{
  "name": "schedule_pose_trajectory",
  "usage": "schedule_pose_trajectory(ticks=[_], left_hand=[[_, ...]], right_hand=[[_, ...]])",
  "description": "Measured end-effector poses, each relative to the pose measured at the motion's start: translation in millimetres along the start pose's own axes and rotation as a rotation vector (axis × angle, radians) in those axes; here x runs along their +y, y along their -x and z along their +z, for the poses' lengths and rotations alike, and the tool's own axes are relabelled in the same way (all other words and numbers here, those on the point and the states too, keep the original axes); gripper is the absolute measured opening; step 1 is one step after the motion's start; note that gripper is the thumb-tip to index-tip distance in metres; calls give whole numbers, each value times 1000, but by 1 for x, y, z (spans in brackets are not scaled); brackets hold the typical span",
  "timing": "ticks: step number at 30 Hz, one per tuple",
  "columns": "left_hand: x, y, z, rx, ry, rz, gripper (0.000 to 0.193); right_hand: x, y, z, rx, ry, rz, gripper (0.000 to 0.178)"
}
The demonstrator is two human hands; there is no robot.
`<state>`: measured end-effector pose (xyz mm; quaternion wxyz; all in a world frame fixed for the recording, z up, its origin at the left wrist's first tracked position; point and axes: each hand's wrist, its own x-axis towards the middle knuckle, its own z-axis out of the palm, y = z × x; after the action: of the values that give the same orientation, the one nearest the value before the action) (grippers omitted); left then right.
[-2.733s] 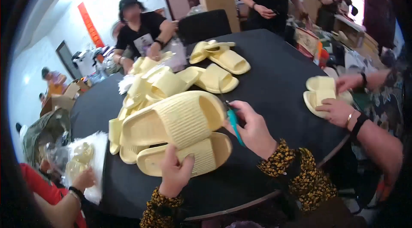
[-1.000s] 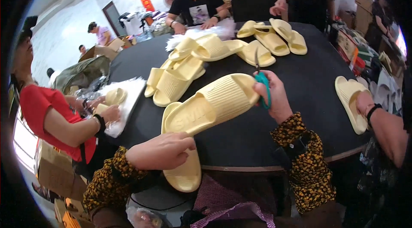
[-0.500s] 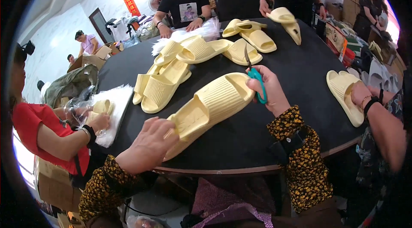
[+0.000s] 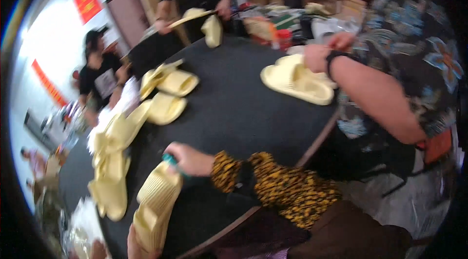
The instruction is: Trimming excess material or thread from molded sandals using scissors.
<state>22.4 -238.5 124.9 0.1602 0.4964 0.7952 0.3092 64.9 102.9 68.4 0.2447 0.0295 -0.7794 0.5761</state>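
Observation:
A pale yellow slipper (image 4: 157,195) with a ribbed strap is held over the near left part of the dark table (image 4: 234,108). At the lower edge my left hand (image 4: 132,244), partly cut off, grips its heel end. My right hand (image 4: 192,160) is closed around teal-handled scissors (image 4: 170,159), right by the slipper's toe. The scissor blades are blurred and cannot be made out. Left of the slipper lie several more yellow slippers, among them one (image 4: 109,195) near the table's left side and another (image 4: 166,109) farther back.
At the right, a co-worker in a flowered sleeve (image 4: 441,59) handles a pair of yellow slippers (image 4: 297,83). Across the table, a standing person holds another pair (image 4: 212,30). A seated person in black (image 4: 101,81) is beside white plastic bags (image 4: 127,97). Boxes and bags crowd the back.
The view has swung to the right and blurred, so the table's contents sit farther left. Both hands still hold the slipper and scissors. The standing person now has the slippers spread between two hands.

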Motion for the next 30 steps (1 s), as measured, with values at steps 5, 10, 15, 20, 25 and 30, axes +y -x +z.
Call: schedule_pose_trajectory(ticks=[5, 10, 15, 20, 25, 30], left_hand=[[8, 3, 9, 78, 170, -47, 80], [-10, -11, 3, 107, 226, -247, 82], [-1, -78, 13, 89, -140, 89, 72], [15, -163, 48, -62, 169, 42, 61], [-61, -226, 72, -84, 1278, 41, 33], [-1, -229, 27, 382, -248, 226, 48]], right_hand=[[-12, 4, 7, 118, -52, 31, 47], [-56, 11, -17, 450, 216, -136, 36], [-60, 7, -25, 549, 35, -221, 35], [-62, 23, -11, 226, -178, -137, 35], [-54, 12, 5, 200, -165, -166, 40], [-53, 22, -5, 212, -76, -69, 41]])
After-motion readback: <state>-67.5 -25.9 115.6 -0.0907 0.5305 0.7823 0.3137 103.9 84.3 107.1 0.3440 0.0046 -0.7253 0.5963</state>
